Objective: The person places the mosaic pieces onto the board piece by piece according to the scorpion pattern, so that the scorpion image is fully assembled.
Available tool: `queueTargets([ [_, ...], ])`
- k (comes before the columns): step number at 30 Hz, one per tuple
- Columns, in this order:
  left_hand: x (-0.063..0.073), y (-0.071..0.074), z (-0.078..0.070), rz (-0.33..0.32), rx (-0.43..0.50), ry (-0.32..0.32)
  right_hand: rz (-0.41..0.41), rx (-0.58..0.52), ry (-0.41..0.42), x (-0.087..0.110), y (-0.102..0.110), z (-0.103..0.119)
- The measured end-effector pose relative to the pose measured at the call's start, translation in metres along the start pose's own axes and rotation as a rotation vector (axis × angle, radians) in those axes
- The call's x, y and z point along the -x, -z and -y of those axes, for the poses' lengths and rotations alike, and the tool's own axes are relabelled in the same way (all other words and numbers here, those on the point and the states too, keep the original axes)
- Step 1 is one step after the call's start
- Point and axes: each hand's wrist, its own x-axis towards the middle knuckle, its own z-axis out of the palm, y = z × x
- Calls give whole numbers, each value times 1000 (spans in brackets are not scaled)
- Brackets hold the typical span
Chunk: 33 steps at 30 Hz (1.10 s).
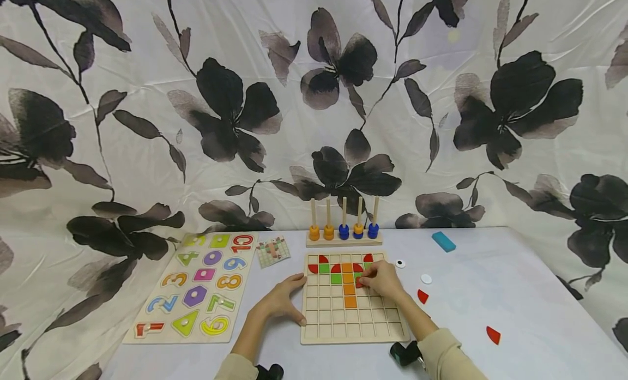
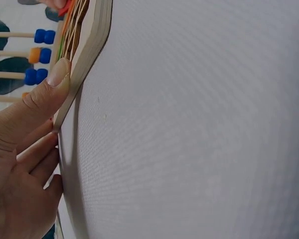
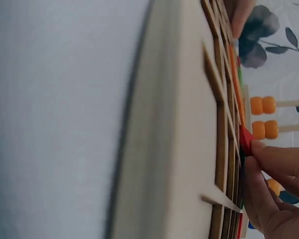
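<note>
A square wooden grid board [image 1: 324,332] lies on the table, with orange, green and red pieces set in its upper cells. My left hand [image 1: 281,299] rests against the board's left edge, thumb and fingers spread along it. In the left wrist view, the thumb touches the board's rim. Over the board's right part, my right hand [image 1: 384,280] pinches a red quarter-circle piece [image 3: 245,139] between thumb and fingers. That piece is at the grid, just right of the column of orange squares [image 1: 349,288]. The fingers partly cover the cells beneath them.
Loose red pieces [image 1: 493,335], white discs [image 1: 426,279] and a blue block [image 1: 444,241] lie to the right. A peg stand [image 1: 344,241] with beads is behind the board. A number puzzle [image 1: 169,314] and a pattern card [image 1: 273,251] lie left.
</note>
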Motion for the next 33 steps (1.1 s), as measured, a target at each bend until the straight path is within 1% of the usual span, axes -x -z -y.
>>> queueTargets([
  [2, 0, 0, 0, 0, -2, -1, 19, 23, 33, 2, -1, 1],
  [6, 0, 0, 0, -1, -1, 2, 90, 58, 122, 5, 0, 3],
  [9, 0, 0, 0, 0, 2, 6, 140, 90, 201, 7, 3, 3],
  [13, 1, 0, 0, 2, 2, 3, 175, 157, 313, 8, 7, 2],
  [15, 1, -1, 0, 0, 3, 3, 173, 183, 327, 8, 7, 1],
  [20, 0, -1, -1, -3, 13, 6, 158, 204, 290, 6, 5, -1],
  [22, 0, -1, -1, -3, 16, 8, 160, 220, 304, 6, 5, -1],
  [27, 0, 0, 0, -2, 2, 0, 213, 239, 362, 9, 9, 2],
  [29, 0, 0, 0, -4, -4, -6, 241, 228, 370, 10, 11, 3],
  [33, 0, 0, 1, -4, -1, -11, 270, 212, 395, 13, 13, 4],
])
